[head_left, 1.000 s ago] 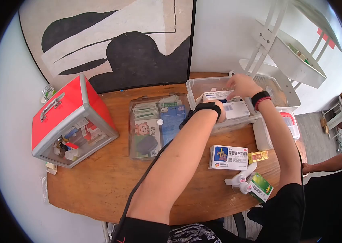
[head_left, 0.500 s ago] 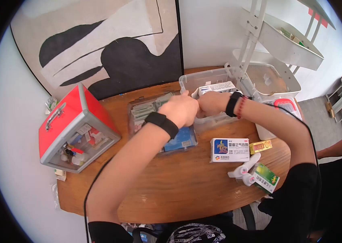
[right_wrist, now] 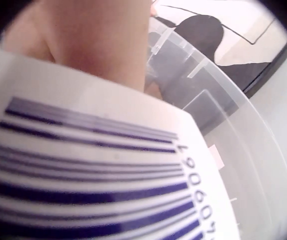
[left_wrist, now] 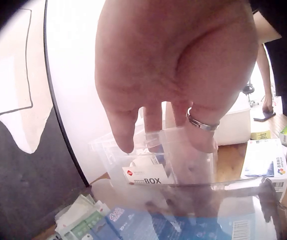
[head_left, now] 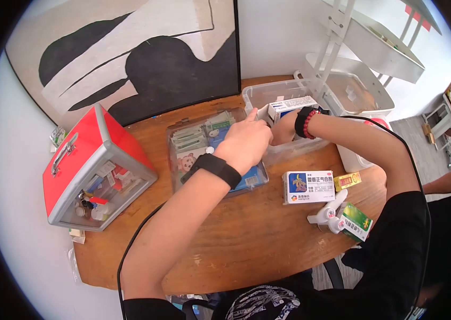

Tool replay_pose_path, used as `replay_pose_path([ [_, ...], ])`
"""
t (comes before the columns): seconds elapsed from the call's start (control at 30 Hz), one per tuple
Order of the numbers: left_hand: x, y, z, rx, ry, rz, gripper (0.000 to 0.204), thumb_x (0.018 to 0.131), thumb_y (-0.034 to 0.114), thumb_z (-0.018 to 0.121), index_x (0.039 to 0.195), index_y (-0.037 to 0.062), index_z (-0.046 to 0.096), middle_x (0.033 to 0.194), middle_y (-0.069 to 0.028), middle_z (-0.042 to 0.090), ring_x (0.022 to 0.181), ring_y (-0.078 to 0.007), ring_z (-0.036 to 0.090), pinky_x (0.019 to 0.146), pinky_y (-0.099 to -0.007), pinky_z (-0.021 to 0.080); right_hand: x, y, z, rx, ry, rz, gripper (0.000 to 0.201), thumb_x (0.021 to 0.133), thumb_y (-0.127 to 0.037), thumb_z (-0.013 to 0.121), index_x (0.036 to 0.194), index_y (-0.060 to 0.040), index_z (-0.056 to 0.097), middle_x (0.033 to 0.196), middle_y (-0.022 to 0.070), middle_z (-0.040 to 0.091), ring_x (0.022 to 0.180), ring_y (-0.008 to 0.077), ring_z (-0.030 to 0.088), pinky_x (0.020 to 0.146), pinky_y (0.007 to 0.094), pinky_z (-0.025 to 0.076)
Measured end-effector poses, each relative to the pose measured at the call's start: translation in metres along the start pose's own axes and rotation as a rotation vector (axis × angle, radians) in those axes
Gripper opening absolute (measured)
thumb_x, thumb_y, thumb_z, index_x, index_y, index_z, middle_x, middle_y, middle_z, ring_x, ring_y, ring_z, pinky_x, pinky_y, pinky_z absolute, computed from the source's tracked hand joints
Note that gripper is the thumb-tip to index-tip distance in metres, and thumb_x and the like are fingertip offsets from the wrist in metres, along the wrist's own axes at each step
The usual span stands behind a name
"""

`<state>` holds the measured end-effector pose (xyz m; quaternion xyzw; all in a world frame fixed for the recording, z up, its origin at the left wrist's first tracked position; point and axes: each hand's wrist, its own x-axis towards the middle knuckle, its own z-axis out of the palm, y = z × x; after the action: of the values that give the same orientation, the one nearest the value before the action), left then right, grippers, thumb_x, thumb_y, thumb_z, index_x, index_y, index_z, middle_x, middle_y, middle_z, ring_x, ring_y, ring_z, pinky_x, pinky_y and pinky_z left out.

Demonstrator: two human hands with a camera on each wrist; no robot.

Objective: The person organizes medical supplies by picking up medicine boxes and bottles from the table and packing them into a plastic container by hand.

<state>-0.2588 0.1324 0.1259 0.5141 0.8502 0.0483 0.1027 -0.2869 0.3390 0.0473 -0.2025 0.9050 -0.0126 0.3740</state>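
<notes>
Over the near left wall of a clear plastic bin (head_left: 284, 152) is my left hand (head_left: 245, 141), back up, with the index finger stretched out. In the left wrist view its fingers (left_wrist: 153, 120) point down toward the bin's rim, and the ringed thumb is off to the right; nothing is in the palm. My right hand (head_left: 285, 129) reaches down inside the bin, its fingertips hidden. Close beside it stands a white medicine box (head_left: 292, 105), and a barcoded white box (right_wrist: 93, 165) fills the right wrist view. A white "BOX" carton (left_wrist: 146, 175) sits in the bin.
A transparent case (head_left: 174, 144) with packets lies left of the bin. Further left stands a red medicine chest (head_left: 89, 144). A medicine carton (head_left: 309, 186), a small yellow box (head_left: 347, 181), white bottles (head_left: 328, 218) and a green box (head_left: 356, 221) lie at right.
Both hands have left the middle of the bin for its near left side. In the last half second the left hand shifted slightly right, its index finger straightening, and the right hand went lower into the bin.
</notes>
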Motion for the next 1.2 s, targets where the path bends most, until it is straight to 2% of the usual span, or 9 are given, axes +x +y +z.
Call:
replay_pose_path([
  [0.13,-0.006,0.002,-0.001,0.003,-0.021,0.043,0.036,0.083,0.007,0.075,0.119,0.012,0.072,0.135,-0.0098,0.063,0.145,-0.0352,0.039,0.113,-0.0434,0.045,-0.065,-0.015,-0.029,0.337,0.157,-0.172,0.036,0.091,-0.024,0.06,0.119,-0.0026,0.066,0.106,0.0113,0.074,0.091,0.025,0.067,0.087,0.0368,0.051],
  [0.2,-0.014,0.004,0.001,-0.071,0.149,0.032,0.048,0.085,0.006,0.072,0.132,0.0115,0.063,0.144,-0.0125,0.055,0.146,-0.0349,0.037,0.114,-0.0425,0.044,-0.115,-0.027,-0.014,0.543,0.616,-0.254,0.022,0.087,-0.015,0.062,0.103,-0.0029,0.069,0.102,0.014,0.072,0.092,0.0286,0.068,0.085,0.0397,0.052],
  [0.27,-0.026,0.011,-0.002,-0.036,0.229,0.09,0.046,0.088,0.004,0.068,0.133,0.0076,0.057,0.144,-0.0146,0.052,0.141,-0.0341,0.044,0.108,-0.0429,0.048,-0.163,-0.054,0.011,0.093,1.132,-0.115,0.018,0.083,-0.008,0.065,0.101,-0.0023,0.068,0.091,0.0123,0.069,0.089,0.0302,0.066,0.081,0.0409,0.052],
  [0.4,-0.066,0.044,-0.018,-0.158,0.345,0.112,0.024,0.091,0.006,0.065,0.115,0.0029,0.061,0.121,-0.0136,0.063,0.111,-0.0345,0.061,0.09,-0.0446,0.052,-0.198,-0.087,0.086,0.23,0.724,0.066,0.038,0.077,-0.019,0.077,0.11,-0.004,0.065,0.103,0.0147,0.067,0.102,0.0325,0.064,0.086,0.0431,0.053],
  [0.47,-0.087,0.06,-0.019,-0.33,0.265,0.108,0.021,0.093,0.009,0.064,0.113,0.0036,0.064,0.11,-0.0129,0.067,0.1,-0.0351,0.066,0.085,-0.0435,0.054,-0.18,-0.065,0.137,-0.008,0.595,0.095,0.058,0.071,-0.028,0.084,0.118,-0.0025,0.061,0.107,0.0153,0.067,0.103,0.0334,0.065,0.087,0.0428,0.053],
  [0.77,-0.144,0.074,0.024,-0.539,0.161,0.066,0.021,0.096,0.014,0.064,0.114,0.0054,0.069,0.108,-0.013,0.072,0.098,-0.0343,0.068,0.084,-0.0412,0.055,-0.16,-0.053,0.128,0.002,0.465,0.15,0.079,0.053,-0.046,0.088,0.11,0.0007,0.061,0.107,0.0174,0.064,0.091,0.0381,0.067,0.078,0.0456,0.056],
  [1.03,-0.153,0.057,0.03,-0.602,0.146,0.024,0.021,0.096,0.012,0.062,0.115,0.005,0.07,0.109,-0.0133,0.073,0.096,-0.0328,0.07,0.084,-0.0403,0.055,-0.248,-0.07,0.027,0.052,0.607,0.096,0.071,0.055,-0.04,0.083,0.112,0.0001,0.069,0.109,0.0181,0.071,0.093,0.0328,0.071,0.082,0.0383,0.057],
  [1.1,-0.151,0.056,0.033,-0.629,0.136,-0.003,0.021,0.096,0.012,0.063,0.115,0.0051,0.07,0.108,-0.0133,0.073,0.095,-0.0326,0.07,0.084,-0.0398,0.055,-0.257,-0.066,-0.002,0.036,0.756,0.066,0.065,0.058,-0.042,0.081,0.107,-0.0004,0.073,0.094,0.0202,0.074,0.086,0.0335,0.072,0.077,0.0395,0.059],
  [1.2,-0.15,0.055,0.037,-0.655,0.152,0.023,0.02,0.096,0.012,0.063,0.114,0.0052,0.07,0.108,-0.0134,0.073,0.096,-0.0325,0.07,0.084,-0.0393,0.055,-0.258,-0.079,-0.059,-0.013,0.675,0.163,0.064,0.055,-0.035,0.082,0.109,-0.003,0.072,0.103,0.0162,0.074,0.092,0.0294,0.072,0.081,0.0367,0.058],
])
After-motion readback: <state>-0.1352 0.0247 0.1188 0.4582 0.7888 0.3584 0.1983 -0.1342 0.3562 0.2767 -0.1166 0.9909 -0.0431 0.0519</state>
